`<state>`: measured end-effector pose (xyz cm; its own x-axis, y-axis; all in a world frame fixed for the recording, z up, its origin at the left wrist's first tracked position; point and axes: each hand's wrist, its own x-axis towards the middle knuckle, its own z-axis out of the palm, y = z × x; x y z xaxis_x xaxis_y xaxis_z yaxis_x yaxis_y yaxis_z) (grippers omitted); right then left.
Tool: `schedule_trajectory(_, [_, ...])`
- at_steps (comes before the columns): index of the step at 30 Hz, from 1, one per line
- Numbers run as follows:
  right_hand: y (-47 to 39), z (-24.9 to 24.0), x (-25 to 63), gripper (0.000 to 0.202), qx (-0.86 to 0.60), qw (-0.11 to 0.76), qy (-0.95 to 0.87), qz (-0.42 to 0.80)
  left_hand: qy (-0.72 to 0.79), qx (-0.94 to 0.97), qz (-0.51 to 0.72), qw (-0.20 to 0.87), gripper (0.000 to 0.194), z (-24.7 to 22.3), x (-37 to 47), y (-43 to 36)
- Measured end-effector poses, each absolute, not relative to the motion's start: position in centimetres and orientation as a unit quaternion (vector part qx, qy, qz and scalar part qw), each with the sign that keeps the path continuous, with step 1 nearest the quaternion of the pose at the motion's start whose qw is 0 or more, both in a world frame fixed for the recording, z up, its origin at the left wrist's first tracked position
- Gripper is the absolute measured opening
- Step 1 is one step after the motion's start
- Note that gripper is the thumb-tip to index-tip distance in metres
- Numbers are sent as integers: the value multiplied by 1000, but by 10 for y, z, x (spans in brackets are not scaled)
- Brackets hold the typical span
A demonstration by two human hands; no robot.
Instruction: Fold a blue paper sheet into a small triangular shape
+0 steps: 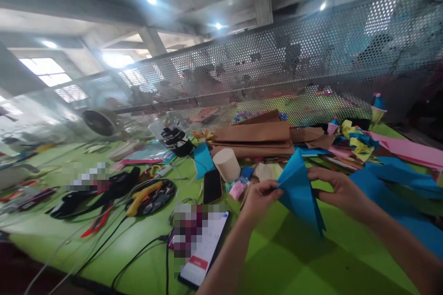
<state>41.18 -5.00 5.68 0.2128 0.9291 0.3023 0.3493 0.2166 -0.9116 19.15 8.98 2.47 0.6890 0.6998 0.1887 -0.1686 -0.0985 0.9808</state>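
Observation:
A folded sheet of blue paper [298,189] is held up over the green tabletop, its peak pointing upward and its lower edges hanging apart. My left hand [262,197] pinches its left edge between thumb and fingers. On the opposite side, my right hand [334,189] is closed on the right edge, with some fingertips hidden behind the paper. More blue paper [398,203] lies to the right, beneath and beyond my right forearm. Below my left forearm rests a phone [207,249] with a lit screen.
Brown paper [252,136] is stacked at the back, near a perforated metal screen [221,83]. A cream roll [226,165] stands by a dark phone [212,186]. To the left are a yellow glue gun [143,197], cables and a fan [100,122]. Pink paper [411,150] lies far right.

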Motion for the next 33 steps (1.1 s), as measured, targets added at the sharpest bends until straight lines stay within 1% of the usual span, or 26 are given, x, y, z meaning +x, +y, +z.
schedule_trajectory(2, [-49, 57, 413, 17, -555, 528, -575, 287, 182, 685, 349, 613, 42, 25, 192, 89])
schedule_trajectory(3, [-49, 57, 414, 17, -549, 528, -572, 303, 171, 701, 354, 595, 39, 26, 192, 89])
schedule_trajectory(5, [-50, 59, 415, 22, -537, 561, -539, 327, 151, 735, 359, 554, 31, 28, 192, 87])
schedule_trajectory(8, [-48, 60, 411, 34, -530, 643, -449, 322, 131, 776, 361, 500, 20, 30, 193, 81])
schedule_trajectory(10, [-46, 60, 405, 37, -529, 651, -425, 339, 121, 792, 358, 479, 16, 31, 194, 77])
schedule_trajectory(12, [-44, 59, 398, 38, -530, 636, -414, 379, 119, 801, 354, 468, 14, 31, 195, 73])
schedule_trajectory(14, [-42, 58, 393, 41, -536, 630, -388, 407, 121, 806, 343, 467, 13, 31, 195, 71])
schedule_trajectory(18, [-40, 58, 390, 46, -553, 640, -347, 405, 130, 805, 330, 476, 12, 31, 194, 70])
schedule_trajectory(27, [-41, 56, 391, 42, -547, 641, -361, 400, 141, 799, 335, 479, 10, 31, 194, 70])
schedule_trajectory(33, [-42, 56, 386, 49, -561, 653, -336, 382, 138, 809, 332, 465, 20, 27, 196, 67])
